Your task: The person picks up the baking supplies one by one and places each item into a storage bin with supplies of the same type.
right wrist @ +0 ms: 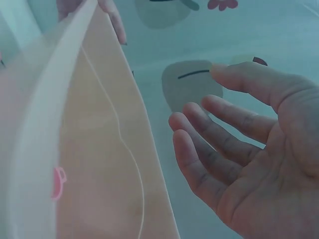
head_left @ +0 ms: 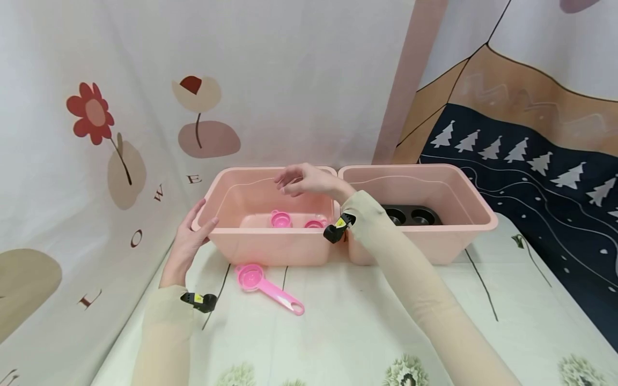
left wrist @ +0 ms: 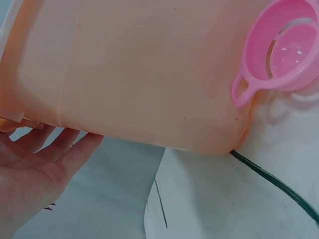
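Observation:
My left hand point(head_left: 185, 245) rests at the left end of the left pink bin point(head_left: 270, 248), fingers spread along its outer side. In the left wrist view the fingers point(left wrist: 82, 149) touch the bin's wall. Above this bin's back part hovers my right hand point(head_left: 309, 180), palm empty and fingers loosely bent, as the right wrist view also shows. Two small pink cup-like pieces point(head_left: 281, 219) lie on the bin floor, partly hidden by its front rim. A pink egg separator point(head_left: 276, 292) with a long handle lies on the table in front.
To the right, a second pink bin point(head_left: 410, 245) stands beside the first. It holds a dark muffin tin point(head_left: 412, 215), partly hidden by the rim and my right sleeve. A patterned cloth covers the table point(head_left: 338, 332), and printed curtains point(head_left: 299, 80) hang behind and at the left.

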{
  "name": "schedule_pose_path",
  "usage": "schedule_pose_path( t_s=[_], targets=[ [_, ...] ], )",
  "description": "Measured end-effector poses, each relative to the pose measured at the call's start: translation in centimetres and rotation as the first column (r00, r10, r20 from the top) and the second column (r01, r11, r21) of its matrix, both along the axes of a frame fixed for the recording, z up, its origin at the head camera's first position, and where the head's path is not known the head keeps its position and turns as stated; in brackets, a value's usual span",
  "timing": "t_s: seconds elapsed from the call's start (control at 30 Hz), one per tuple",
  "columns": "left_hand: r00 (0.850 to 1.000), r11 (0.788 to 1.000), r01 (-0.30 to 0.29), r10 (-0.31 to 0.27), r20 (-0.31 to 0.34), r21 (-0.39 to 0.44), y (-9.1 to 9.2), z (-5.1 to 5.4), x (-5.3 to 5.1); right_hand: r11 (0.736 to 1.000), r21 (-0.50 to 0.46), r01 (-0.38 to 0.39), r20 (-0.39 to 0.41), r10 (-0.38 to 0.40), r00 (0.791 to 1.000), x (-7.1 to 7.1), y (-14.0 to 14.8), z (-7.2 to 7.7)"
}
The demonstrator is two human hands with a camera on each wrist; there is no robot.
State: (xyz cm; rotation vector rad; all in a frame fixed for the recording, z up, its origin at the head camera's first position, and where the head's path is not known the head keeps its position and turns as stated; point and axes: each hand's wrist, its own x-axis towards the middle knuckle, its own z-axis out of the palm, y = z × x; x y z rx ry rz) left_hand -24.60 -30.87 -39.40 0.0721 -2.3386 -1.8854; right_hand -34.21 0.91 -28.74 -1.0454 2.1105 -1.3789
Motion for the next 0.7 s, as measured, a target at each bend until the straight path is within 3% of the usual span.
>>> schedule_pose_path(
  t_s=[0.3, 0.7],
  targets=[
    [1.000, 1.000, 0.009, -0.009, 0.008, 0.006, -0.1, 0.1, 0.0, 0.995, -0.086, -0.045, 0.004, 0.046, 0.999, 1.2, -0.1, -0.9],
    [1.000, 1.000, 0.003, -0.003, 0.026, -0.005, -0.2, 0.1, -0.1, 0.993, -0.110, -0.053, -0.009, 0.052, 0.999, 2.9, 0.3, -1.6]
  ],
)
